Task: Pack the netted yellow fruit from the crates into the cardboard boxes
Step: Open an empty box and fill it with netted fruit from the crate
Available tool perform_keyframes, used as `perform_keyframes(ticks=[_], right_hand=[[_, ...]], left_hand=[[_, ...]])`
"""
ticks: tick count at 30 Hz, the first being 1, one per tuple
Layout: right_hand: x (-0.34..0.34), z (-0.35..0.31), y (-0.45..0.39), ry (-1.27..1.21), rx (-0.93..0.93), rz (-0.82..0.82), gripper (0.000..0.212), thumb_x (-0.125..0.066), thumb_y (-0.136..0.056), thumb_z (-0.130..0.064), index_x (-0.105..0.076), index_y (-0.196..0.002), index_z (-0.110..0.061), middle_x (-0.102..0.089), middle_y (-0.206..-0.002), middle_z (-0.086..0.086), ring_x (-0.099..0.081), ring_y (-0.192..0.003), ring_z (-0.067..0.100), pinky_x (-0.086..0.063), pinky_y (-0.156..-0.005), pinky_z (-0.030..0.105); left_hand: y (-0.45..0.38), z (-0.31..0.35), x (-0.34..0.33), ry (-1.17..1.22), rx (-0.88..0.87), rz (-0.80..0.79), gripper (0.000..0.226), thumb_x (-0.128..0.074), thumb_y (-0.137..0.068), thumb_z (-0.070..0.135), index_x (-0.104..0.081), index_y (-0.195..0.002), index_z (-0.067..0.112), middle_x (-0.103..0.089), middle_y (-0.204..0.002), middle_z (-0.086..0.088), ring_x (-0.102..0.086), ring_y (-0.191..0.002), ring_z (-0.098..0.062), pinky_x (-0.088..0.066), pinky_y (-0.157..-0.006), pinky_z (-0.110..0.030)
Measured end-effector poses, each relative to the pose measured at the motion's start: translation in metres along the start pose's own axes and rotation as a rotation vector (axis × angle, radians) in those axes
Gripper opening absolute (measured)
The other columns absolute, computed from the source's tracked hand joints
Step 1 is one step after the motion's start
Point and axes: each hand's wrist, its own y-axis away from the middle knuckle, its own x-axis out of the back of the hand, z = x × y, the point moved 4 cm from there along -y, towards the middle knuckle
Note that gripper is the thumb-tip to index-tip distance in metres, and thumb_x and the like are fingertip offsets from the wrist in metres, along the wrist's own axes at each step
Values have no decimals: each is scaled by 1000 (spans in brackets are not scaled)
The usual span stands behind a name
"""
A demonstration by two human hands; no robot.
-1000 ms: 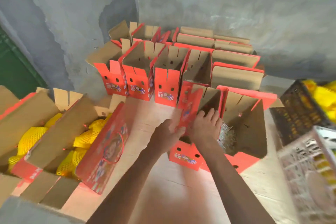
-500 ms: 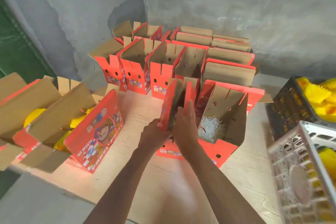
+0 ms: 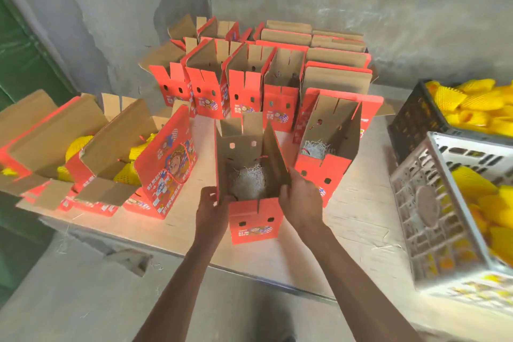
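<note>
- Table (image 3: 361, 219): pale wooden top, near edge running across the view, set against a grey wall.
- Centre front: one open red cardboard box (image 3: 254, 221) stood upright on it, white shredded filler inside.
- Just to its right: second open box (image 3: 323, 169), also with filler.
- Back: rows of empty open boxes (image 3: 244, 91), close together.
- Left: opened boxes holding netted yellow fruit (image 3: 127, 175).
- Loose straw strands (image 3: 388, 244) lay on the right part.
</note>
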Motion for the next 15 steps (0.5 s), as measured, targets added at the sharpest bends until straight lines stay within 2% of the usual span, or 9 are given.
perform_keyframes(ticks=[2,3,7,11,13,15], right_hand=[[5,12,24,-37,-24,6,39,-51,-93,-11,-60,-131,-15,-71,-98,18,-64,-93,42,-48,-73,43],[9,19,36,-55,-36,15,39,-51,-93,-12,-61,-131,-16,-71,-98,17,-64,-93,42,-49,-73,43],[25,46,80,-71,-59,48,40,-52,-93,-15,-63,-131,-23,-73,-93,16,-64,-88,44,-50,-74,44],[52,74,125,-113,-62,104,30,-52,-86,-18,-69,-110,-25,-65,-72,10,-54,-72,42,-38,-62,39],[68,91,147,-109,-65,114,31,-48,-82,-23,-68,-105,-26,-60,-66,6,-45,-66,38,-33,-61,37],[85,112,170,-114,-91,135,34,-44,-79,-28,-67,-103,-26,-54,-60,0,-45,-64,36,-35,-60,37]], left_hand=[[18,-12,0,50,17,-67,23,-54,-92,32,-57,-113,27,-72,-105,-12,-70,-96,-36,-57,-85,-57],[29,-17,1,27,15,-97,26,-49,-89,39,-58,-112,32,-72,-105,-11,-70,-98,-37,-55,-89,-62],[85,-33,-4,19,32,-116,24,-43,-85,53,-59,-102,48,-72,-101,-5,-72,-96,-31,-56,-88,-61],[149,-41,-20,59,25,-130,28,-45,-90,45,-61,-113,42,-74,-105,-2,-72,-98,-29,-57,-88,-61],[182,-42,-32,72,37,-130,23,-46,-88,46,-63,-102,53,-74,-103,2,-73,-95,-27,-59,-83,-60],[214,-42,-46,83,30,-123,19,-49,-88,42,-64,-87,54,-72,-98,-3,-72,-87,-28,-60,-76,-60]])
